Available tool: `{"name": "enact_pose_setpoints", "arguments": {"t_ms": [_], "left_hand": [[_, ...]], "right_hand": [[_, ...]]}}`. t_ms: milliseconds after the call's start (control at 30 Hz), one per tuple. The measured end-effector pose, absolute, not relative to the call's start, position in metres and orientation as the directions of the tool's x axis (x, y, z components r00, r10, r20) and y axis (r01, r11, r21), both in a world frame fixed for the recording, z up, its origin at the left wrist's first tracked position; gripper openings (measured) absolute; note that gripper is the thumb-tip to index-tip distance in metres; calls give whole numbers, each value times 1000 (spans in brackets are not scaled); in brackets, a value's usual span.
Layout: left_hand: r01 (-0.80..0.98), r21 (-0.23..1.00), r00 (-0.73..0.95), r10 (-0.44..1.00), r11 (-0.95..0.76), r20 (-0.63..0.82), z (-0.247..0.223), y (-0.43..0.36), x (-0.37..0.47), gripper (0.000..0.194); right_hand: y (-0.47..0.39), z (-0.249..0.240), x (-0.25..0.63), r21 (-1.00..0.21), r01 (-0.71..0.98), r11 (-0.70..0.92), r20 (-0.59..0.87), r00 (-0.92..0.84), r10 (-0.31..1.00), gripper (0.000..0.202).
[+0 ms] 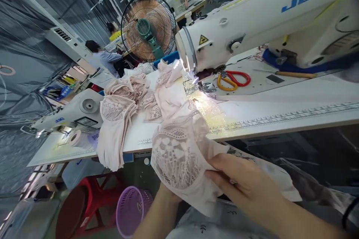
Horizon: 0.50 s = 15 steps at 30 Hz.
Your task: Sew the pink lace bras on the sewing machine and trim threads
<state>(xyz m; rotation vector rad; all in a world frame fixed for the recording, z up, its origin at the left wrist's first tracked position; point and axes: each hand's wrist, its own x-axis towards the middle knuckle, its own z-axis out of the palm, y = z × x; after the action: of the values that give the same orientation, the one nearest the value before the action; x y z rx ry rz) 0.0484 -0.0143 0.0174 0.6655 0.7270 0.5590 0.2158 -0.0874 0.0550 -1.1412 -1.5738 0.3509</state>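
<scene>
A pale pink lace bra (175, 157) hangs in front of the table edge, its upper part lying on the tabletop near the sewing machine's needle. My right hand (241, 179) pinches the bra's side edge between thumb and fingers. My left hand (169, 194) is behind and under the lace cup, touching it from below; its fingers are hidden by the fabric. Just beyond the bra, the sewing machine (213, 44) has its lamp lit over the needle area.
A stack of similar bra pieces (116, 119) drapes over the table's front edge at left. Red-and-orange-handled scissors (234, 81) lie under the machine arm. A fan (148, 26) stands behind the table. Below are a purple basket (130, 209) and a red stool (92, 201). Two people sit farther back.
</scene>
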Motion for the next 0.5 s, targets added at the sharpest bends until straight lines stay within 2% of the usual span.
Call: {"name": "enact_pose_setpoints", "arguments": {"t_ms": [100, 200, 300, 400, 500], "left_hand": [[-227, 699, 681, 624, 678, -384, 13, -12, 44, 49], [-141, 737, 730, 572, 661, -373, 9, -8, 44, 55], [-56, 768, 736, 546, 639, -400, 5, -5, 51, 65], [19, 783, 760, 500, 622, -416, 0, 0, 56, 65], [128, 867, 774, 498, 482, -391, -6, 7, 55, 66]], "right_hand": [[-88, 47, 216, -765, 493, 414, 556, 180, 812, 14], [-88, 44, 222, -774, 513, 371, 560, 282, 779, 11], [-87, 45, 225, -773, 517, 367, 553, 266, 790, 11], [-86, 46, 226, -789, 476, 390, 549, 260, 794, 12], [-86, 47, 225, -807, 442, 390, 540, 290, 790, 12]]}}
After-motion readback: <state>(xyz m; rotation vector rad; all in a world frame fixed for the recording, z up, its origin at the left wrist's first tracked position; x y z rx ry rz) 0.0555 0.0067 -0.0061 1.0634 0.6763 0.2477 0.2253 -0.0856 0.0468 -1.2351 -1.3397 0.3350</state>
